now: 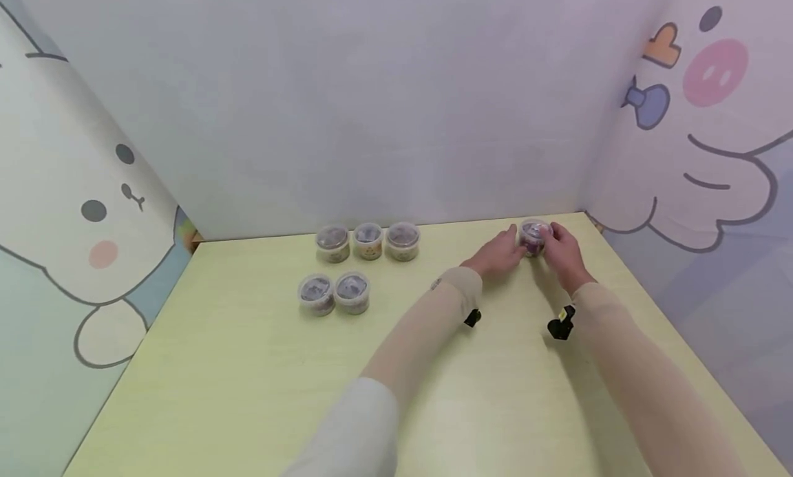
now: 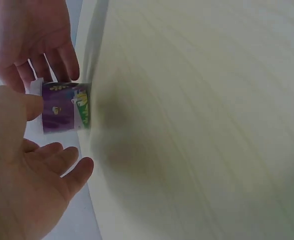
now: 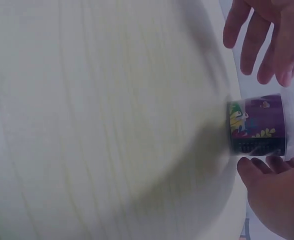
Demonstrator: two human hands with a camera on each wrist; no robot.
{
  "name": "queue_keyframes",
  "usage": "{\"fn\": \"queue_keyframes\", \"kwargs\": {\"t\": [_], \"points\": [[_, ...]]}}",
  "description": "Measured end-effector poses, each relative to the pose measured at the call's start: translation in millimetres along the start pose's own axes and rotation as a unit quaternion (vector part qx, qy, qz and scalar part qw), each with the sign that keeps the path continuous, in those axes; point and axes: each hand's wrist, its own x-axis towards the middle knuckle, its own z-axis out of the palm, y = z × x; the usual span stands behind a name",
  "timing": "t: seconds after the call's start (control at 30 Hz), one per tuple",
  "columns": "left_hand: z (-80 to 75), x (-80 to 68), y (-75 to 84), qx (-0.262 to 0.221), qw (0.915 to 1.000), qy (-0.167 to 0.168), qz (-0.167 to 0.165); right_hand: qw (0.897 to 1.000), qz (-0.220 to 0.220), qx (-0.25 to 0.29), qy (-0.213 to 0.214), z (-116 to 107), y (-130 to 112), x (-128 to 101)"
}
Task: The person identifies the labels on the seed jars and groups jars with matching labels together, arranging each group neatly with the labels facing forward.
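Your right hand (image 1: 565, 251) grips the purple cup (image 1: 534, 237), left hand (image 1: 498, 254) open beside it; five cups (image 1: 359, 265) grouped, this one apart.

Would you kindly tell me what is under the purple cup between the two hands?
The purple cup stands on the yellow table; its base and contents are hidden.
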Motion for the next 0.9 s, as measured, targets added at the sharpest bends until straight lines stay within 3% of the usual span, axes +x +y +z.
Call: {"fn": "queue_keyframes", "kwargs": {"t": [0.2,0.53,0.9], "points": [[11.0,3.9,-0.5,-0.041,0.9981,0.04,0.022,0.995,0.01,0.086,-0.04,4.2,7.3,-0.2],[10.3,2.3,-1.3,-0.058,0.9974,0.037,0.019,0.985,0.007,0.148,-0.083,1.9,9.5,-1.5],[12.5,1.1,-4.1,-0.089,0.995,0.039,0.024,0.986,0.017,0.143,-0.082,8.0,15.2,-4.5]]}}
